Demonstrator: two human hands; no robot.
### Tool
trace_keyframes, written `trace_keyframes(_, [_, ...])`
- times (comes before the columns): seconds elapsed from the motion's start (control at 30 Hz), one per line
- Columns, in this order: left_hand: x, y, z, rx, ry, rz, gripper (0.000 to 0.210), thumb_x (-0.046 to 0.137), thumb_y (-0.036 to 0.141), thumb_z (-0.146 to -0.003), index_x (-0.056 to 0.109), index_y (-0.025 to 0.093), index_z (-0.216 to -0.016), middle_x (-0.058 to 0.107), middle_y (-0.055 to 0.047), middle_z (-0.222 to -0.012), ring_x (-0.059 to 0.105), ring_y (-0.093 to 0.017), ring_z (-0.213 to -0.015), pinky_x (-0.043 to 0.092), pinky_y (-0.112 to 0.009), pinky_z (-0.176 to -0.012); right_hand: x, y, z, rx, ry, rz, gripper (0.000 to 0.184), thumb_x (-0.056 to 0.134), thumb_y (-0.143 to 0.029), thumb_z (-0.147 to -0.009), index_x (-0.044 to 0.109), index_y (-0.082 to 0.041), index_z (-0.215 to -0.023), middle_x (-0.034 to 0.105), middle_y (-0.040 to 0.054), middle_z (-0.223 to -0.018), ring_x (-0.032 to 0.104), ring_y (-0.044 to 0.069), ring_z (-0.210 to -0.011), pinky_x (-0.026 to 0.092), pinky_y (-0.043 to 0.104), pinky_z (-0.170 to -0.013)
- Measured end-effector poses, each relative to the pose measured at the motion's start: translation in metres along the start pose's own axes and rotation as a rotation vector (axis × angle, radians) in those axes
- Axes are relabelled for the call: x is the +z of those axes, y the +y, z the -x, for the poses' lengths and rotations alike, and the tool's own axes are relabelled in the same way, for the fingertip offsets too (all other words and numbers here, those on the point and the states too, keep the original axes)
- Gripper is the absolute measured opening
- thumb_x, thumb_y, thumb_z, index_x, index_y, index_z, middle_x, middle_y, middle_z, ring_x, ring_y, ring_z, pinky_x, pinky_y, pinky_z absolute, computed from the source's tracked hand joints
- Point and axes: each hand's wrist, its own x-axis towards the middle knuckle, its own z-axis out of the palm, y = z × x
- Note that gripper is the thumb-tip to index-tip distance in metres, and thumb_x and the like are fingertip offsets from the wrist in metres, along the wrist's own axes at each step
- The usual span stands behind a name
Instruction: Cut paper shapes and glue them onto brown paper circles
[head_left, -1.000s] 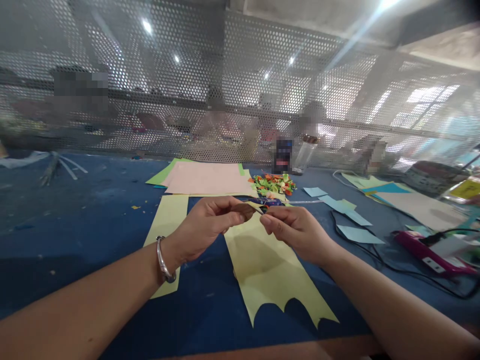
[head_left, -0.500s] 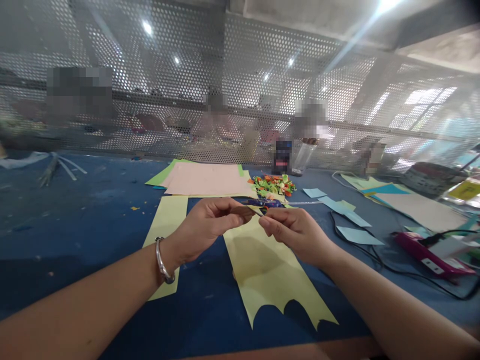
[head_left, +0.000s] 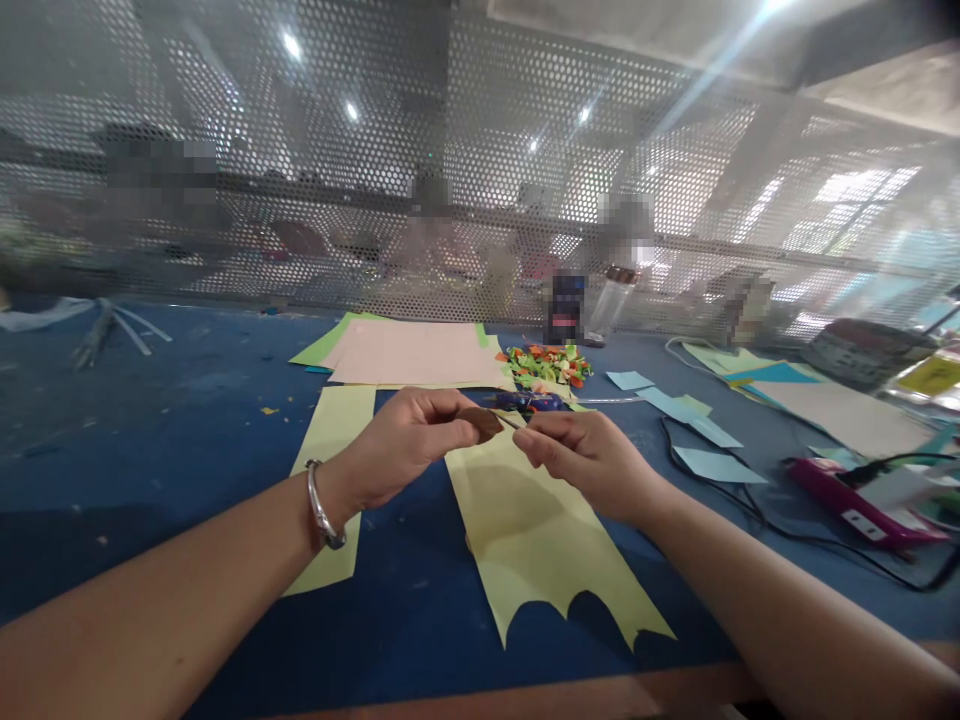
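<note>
My left hand (head_left: 401, 450), with a silver bangle on its wrist, pinches a small brown paper piece (head_left: 480, 422) between thumb and fingers. My right hand (head_left: 581, 458) meets it from the right, fingertips closed on the same piece's thin end. Both hands hover above a pale yellow paper strip (head_left: 540, 540) with a scalloped cut at its near end, lying on the blue table (head_left: 187, 420). A second yellow strip (head_left: 334, 450) lies under my left wrist.
Pink and green sheets (head_left: 412, 355) lie behind the hands beside a pile of small colourful paper bits (head_left: 547, 365). Light blue paper pieces (head_left: 690, 425), a black cable and a pink glue gun (head_left: 855, 495) sit at right. A perforated metal screen (head_left: 480, 180) backs the table.
Both hands have shifted slightly toward me and the brown piece has turned a little in my fingers. The grip is unchanged.
</note>
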Motion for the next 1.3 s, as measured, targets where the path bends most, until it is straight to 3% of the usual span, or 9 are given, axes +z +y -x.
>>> trace_keyframes(0.23, [0.0, 0.003, -0.001, -0.028, -0.001, -0.04, 0.015, 0.067, 0.013, -0.078, 0.079, 0.019, -0.084, 0.078, -0.002, -0.086, 0.067, -0.013, -0.081, 0.05, -0.02, -0.069, 0.001, 0.005, -0.001, 0.017, -0.001, 0.021, 0.049, 0.051, -0.056, -0.097, 0.044, -0.019, -0.064, 0.031, -0.006, -0.06, 0.03, 0.009, -0.054, 0.023, 0.026, -0.05])
trace_keyframes(0.47, [-0.004, 0.002, -0.003, -0.06, -0.001, -0.086, 0.015, 0.066, 0.015, -0.078, 0.079, 0.02, -0.082, 0.075, -0.001, -0.079, 0.058, -0.011, -0.065, 0.042, -0.02, -0.055, 0.003, 0.006, -0.001, 0.048, -0.004, 0.052, 0.049, 0.049, -0.056, -0.097, 0.049, -0.019, -0.066, 0.031, -0.0063, -0.058, 0.029, 0.009, -0.053, 0.022, 0.026, -0.05])
trace_keyframes(0.7, [0.0, 0.001, -0.002, -0.06, -0.012, -0.119, 0.01, 0.066, 0.019, -0.075, 0.076, 0.019, -0.072, 0.072, -0.001, -0.074, 0.053, -0.011, -0.059, 0.038, -0.021, -0.053, 0.006, 0.006, -0.002, 0.051, -0.01, 0.021, 0.05, 0.05, -0.058, -0.096, 0.047, -0.019, -0.065, 0.034, -0.006, -0.056, 0.03, 0.009, -0.05, 0.023, 0.025, -0.049])
trace_keyframes(0.87, [-0.005, 0.0, -0.002, -0.079, -0.021, -0.193, 0.013, 0.066, 0.023, -0.076, 0.076, 0.019, -0.084, 0.072, -0.003, -0.081, 0.054, -0.011, -0.062, 0.035, -0.021, -0.05, 0.005, 0.008, -0.002, 0.065, 0.052, 0.045, 0.051, 0.051, -0.059, -0.095, 0.049, -0.019, -0.064, 0.033, -0.0067, -0.053, 0.029, 0.008, -0.048, 0.022, 0.025, -0.048])
trace_keyframes(1.03, [-0.024, -0.002, -0.007, -0.086, -0.107, -0.357, 0.022, 0.067, 0.022, -0.077, 0.07, 0.019, -0.099, 0.073, -0.005, -0.092, 0.064, -0.016, -0.076, 0.043, -0.022, -0.058, 0.0, 0.02, -0.005, 0.07, 0.167, 0.043, 0.051, 0.051, -0.065, -0.093, 0.051, -0.02, -0.069, 0.029, -0.0078, -0.051, 0.025, 0.008, -0.047, 0.02, 0.026, -0.048])
trace_keyframes(1.13, [-0.039, -0.006, -0.012, -0.115, -0.151, -0.571, 0.023, 0.07, 0.029, -0.076, 0.071, 0.022, -0.098, 0.075, -0.004, -0.085, 0.066, -0.018, -0.072, 0.044, -0.026, -0.06, -0.006, 0.028, -0.008, 0.093, 0.234, 0.083, 0.052, 0.052, -0.067, -0.091, 0.053, -0.02, -0.069, 0.031, -0.007, -0.051, 0.027, 0.009, -0.047, 0.019, 0.027, -0.048])
trace_keyframes(1.23, [-0.051, -0.012, -0.016, -0.086, -0.109, -0.947, 0.018, 0.071, 0.039, -0.076, 0.075, 0.024, -0.083, 0.073, -0.004, -0.077, 0.064, -0.021, -0.069, 0.042, -0.029, -0.063, -0.01, 0.032, -0.009, 0.107, 0.279, 0.162, 0.052, 0.053, -0.066, -0.091, 0.053, -0.02, -0.069, 0.036, -0.0053, -0.052, 0.032, 0.011, -0.049, 0.02, 0.027, -0.049])
trace_keyframes(1.3, [-0.054, -0.017, -0.019, 0.002, -0.032, -1.131, 0.025, 0.07, 0.045, -0.076, 0.077, 0.024, -0.087, 0.074, -0.006, -0.084, 0.064, -0.024, -0.077, 0.042, -0.031, -0.068, -0.012, 0.032, -0.01, 0.103, 0.283, 0.211, 0.051, 0.053, -0.065, -0.092, 0.052, -0.02, -0.068, 0.037, -0.0047, -0.053, 0.034, 0.011, -0.051, 0.021, 0.027, -0.05])
